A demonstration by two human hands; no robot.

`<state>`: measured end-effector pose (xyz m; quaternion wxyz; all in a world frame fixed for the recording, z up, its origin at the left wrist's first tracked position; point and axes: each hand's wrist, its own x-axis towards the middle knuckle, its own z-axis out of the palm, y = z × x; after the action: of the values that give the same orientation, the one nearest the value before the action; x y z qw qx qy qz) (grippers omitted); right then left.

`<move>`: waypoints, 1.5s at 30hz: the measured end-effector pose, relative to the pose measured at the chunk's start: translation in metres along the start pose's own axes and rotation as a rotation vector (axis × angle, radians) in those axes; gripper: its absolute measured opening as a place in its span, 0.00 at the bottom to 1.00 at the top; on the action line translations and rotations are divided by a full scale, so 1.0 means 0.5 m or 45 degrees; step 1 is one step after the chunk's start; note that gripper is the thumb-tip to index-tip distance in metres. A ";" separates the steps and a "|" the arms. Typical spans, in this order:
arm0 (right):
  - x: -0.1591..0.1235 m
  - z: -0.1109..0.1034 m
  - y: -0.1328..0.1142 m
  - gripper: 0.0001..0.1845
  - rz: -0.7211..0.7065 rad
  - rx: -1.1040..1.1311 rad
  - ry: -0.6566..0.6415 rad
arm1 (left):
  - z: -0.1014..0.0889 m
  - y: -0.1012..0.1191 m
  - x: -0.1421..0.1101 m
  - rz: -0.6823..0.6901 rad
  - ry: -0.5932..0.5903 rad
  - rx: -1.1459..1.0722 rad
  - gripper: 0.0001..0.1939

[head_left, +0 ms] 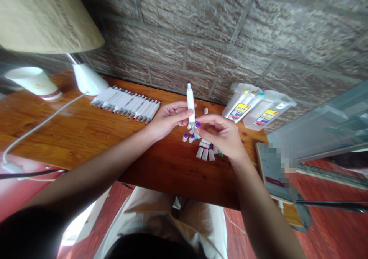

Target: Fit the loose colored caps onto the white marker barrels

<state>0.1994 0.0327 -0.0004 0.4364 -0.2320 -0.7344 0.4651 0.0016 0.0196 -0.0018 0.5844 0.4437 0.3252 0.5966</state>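
My left hand (169, 119) grips a white marker (190, 102) upright, its dark tip pointing up. My right hand (222, 132) pinches a small purple-ended cap (198, 125) right at the marker's lower end. Under my hands several loose white caps (205, 149) lie scattered on the wooden table (86, 132). A neat row of white markers (126, 104) lies to the left of my hands near the wall.
Two clear plastic marker cases (257, 107) lean against the brick wall at the right. A white lamp base (87, 79) with its cord, and a white bowl (33, 81), stand at the back left. A grey tablet-like slab (273, 171) lies at the table's right edge.
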 end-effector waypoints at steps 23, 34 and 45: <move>0.004 -0.008 0.001 0.16 0.093 0.129 0.087 | -0.018 -0.002 0.007 0.167 0.005 -0.036 0.17; -0.010 0.021 -0.010 0.08 0.169 -0.414 -0.523 | -0.026 -0.001 0.010 0.173 0.048 -0.029 0.17; -0.008 -0.008 -0.019 0.13 0.258 -0.280 -0.454 | -0.024 -0.006 0.003 0.130 -0.085 -0.041 0.13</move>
<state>0.2054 0.0274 0.0069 0.2231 -0.2649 -0.8191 0.4574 -0.0080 0.0231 -0.0092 0.5708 0.4698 0.2729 0.6156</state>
